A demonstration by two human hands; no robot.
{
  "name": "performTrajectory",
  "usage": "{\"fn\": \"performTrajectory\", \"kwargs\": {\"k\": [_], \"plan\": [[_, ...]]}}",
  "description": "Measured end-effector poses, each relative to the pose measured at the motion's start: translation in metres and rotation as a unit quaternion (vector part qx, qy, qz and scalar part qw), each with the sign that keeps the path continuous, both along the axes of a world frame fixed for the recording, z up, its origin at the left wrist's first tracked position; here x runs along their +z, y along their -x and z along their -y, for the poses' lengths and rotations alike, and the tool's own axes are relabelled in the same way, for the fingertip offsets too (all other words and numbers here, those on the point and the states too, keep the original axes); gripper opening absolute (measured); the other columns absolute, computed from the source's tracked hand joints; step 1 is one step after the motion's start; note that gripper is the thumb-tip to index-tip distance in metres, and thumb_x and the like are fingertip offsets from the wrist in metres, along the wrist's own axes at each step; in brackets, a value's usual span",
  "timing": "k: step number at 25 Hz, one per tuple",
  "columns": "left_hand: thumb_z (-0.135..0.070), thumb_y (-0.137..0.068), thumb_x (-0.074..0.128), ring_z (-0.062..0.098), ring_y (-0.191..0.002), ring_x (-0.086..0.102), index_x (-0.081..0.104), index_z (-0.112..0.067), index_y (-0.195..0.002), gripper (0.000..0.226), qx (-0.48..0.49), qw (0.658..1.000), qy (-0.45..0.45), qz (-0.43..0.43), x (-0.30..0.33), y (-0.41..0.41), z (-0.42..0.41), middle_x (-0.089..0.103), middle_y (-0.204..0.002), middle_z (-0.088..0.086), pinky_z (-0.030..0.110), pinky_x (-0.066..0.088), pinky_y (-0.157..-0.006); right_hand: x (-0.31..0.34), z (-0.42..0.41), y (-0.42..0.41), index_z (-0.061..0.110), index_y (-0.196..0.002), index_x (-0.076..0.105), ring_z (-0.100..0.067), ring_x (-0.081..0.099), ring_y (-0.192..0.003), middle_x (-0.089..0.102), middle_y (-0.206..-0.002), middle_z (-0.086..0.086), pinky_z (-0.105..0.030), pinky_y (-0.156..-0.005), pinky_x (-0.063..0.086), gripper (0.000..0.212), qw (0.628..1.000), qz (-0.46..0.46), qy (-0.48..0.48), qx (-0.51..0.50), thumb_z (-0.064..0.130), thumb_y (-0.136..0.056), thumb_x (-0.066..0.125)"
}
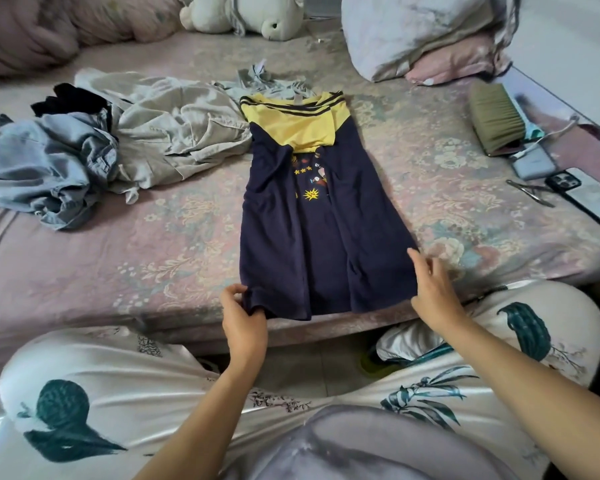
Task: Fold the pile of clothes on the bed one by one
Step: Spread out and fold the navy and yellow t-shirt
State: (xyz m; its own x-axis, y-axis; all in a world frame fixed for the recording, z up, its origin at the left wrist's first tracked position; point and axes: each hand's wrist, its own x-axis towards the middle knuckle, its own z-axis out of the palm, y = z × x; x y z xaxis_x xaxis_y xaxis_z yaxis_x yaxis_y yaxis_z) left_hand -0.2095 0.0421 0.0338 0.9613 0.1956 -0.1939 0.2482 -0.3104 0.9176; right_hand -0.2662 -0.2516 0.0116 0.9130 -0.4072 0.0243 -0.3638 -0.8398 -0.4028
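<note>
A navy and yellow T-shirt lies lengthwise on the bed, both sides folded in over the printed front, collar at the far end. My left hand pinches its near left hem corner at the bed's front edge. At the near right corner, my right hand hovers with fingers loosely spread beside the hem; contact is unclear. The pile of unfolded clothes sits to the left: a beige garment, a light blue denim garment, a black item and a grey piece behind the collar.
The floral bedsheet covers the bed. On the right lie a brush, a power bank, nail clippers and a phone. Pillows and a plush toy sit at the far side. My knees are below the edge.
</note>
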Motion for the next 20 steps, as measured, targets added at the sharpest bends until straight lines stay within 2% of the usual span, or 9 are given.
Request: {"fn": "performTrajectory", "kwargs": {"k": [2,4,6,8,11,13,15,18,20], "plan": [[0.014,-0.081,0.043,0.018,-0.078,0.053,0.05,-0.016,-0.098,0.035,-0.059,0.997,-0.052,0.026,0.005,0.002,-0.005,0.057,-0.09,0.002,0.013,0.039,-0.061,0.01,-0.003,0.001,0.014,-0.139,0.04,-0.034,0.05,-0.112,0.044,-0.13,-0.017,-0.035,-0.085,0.047,0.073,0.995,0.042,-0.089,-0.023,-0.022,-0.076,0.048],[0.017,-0.079,0.042,0.017,-0.076,0.055,0.056,-0.015,-0.092,0.037,-0.097,0.99,-0.096,0.035,0.012,-0.001,-0.013,0.06,-0.089,0.002,0.008,0.037,-0.056,0.028,-0.002,0.0,0.015,-0.126,0.048,-0.022,0.055,-0.096,0.051,-0.12,-0.01,-0.021,-0.068,0.045,0.06,0.98,0.067,-0.179,-0.056,-0.022,-0.079,0.043],[0.016,-0.083,0.041,0.014,-0.062,0.061,0.058,-0.016,-0.091,0.037,-0.115,0.99,-0.083,0.023,0.027,-0.006,-0.019,0.062,-0.085,0.003,0.006,0.041,-0.052,0.043,0.004,0.002,0.023,-0.106,0.054,-0.02,0.057,-0.078,0.053,-0.111,-0.006,-0.023,-0.057,0.042,0.051,0.978,0.019,-0.207,-0.018,-0.019,-0.081,0.042],[0.013,-0.089,0.04,0.015,-0.051,0.062,0.059,-0.019,-0.095,0.038,-0.13,0.991,-0.022,0.021,0.043,-0.012,-0.026,0.063,-0.079,0.007,0.018,0.049,-0.048,0.061,0.014,0.006,0.029,-0.091,0.058,-0.024,0.06,-0.068,0.058,-0.104,-0.005,-0.031,-0.06,0.045,0.047,0.979,-0.042,-0.195,0.041,-0.015,-0.083,0.043],[0.006,-0.095,0.042,0.011,-0.048,0.059,0.063,-0.011,-0.108,0.03,-0.18,0.983,-0.035,0.028,0.061,-0.02,-0.033,0.063,-0.066,0.005,0.025,0.053,-0.052,0.093,0.031,0.01,0.031,-0.091,0.066,-0.03,0.056,-0.058,0.064,-0.1,0.0,-0.028,-0.053,0.04,0.044,0.98,-0.04,-0.184,0.063,-0.009,-0.088,0.047],[0.003,-0.095,0.044,0.006,-0.048,0.058,0.066,-0.012,-0.106,0.029,-0.209,0.975,-0.077,0.028,0.071,-0.012,-0.035,0.062,-0.063,0.002,0.022,0.05,-0.054,0.108,0.037,0.018,0.032,-0.094,0.066,-0.015,0.04,-0.042,0.065,-0.086,0.006,-0.018,-0.042,0.028,0.042,0.98,-0.037,-0.181,0.076,-0.006,-0.092,0.046],[0.001,-0.093,0.048,0.008,-0.054,0.062,0.067,-0.018,-0.104,0.028,-0.234,0.962,-0.134,0.05,0.072,0.002,-0.037,0.062,-0.065,-0.003,0.023,0.05,-0.059,0.113,0.045,0.026,0.029,-0.101,0.066,-0.007,0.031,-0.035,0.063,-0.07,0.0,-0.016,-0.039,0.023,0.039,0.976,-0.031,-0.203,0.073,-0.003,-0.094,0.045],[-0.009,-0.092,0.058,0.01,-0.073,0.062,0.066,-0.018,-0.119,0.03,-0.3,0.941,-0.154,0.026,0.071,0.021,-0.047,0.063,-0.08,-0.004,0.018,0.048,-0.071,0.114,0.053,0.047,0.033,-0.106,0.067,-0.016,0.051,-0.048,0.066,-0.072,-0.002,-0.02,-0.051,0.035,0.037,0.966,-0.099,-0.221,0.094,0.003,-0.095,0.046],[-0.016,-0.086,0.068,0.005,-0.083,0.053,0.05,-0.027,-0.132,0.05,-0.371,0.909,-0.185,0.026,0.074,0.02,-0.054,0.051,-0.092,-0.009,0.009,0.039,-0.078,0.121,0.057,0.055,0.044,-0.106,0.064,-0.015,0.065,-0.084,0.067,-0.106,0.006,-0.018,-0.068,0.046,0.028,0.963,-0.107,-0.231,0.094,0.02,-0.09,0.059]]}}
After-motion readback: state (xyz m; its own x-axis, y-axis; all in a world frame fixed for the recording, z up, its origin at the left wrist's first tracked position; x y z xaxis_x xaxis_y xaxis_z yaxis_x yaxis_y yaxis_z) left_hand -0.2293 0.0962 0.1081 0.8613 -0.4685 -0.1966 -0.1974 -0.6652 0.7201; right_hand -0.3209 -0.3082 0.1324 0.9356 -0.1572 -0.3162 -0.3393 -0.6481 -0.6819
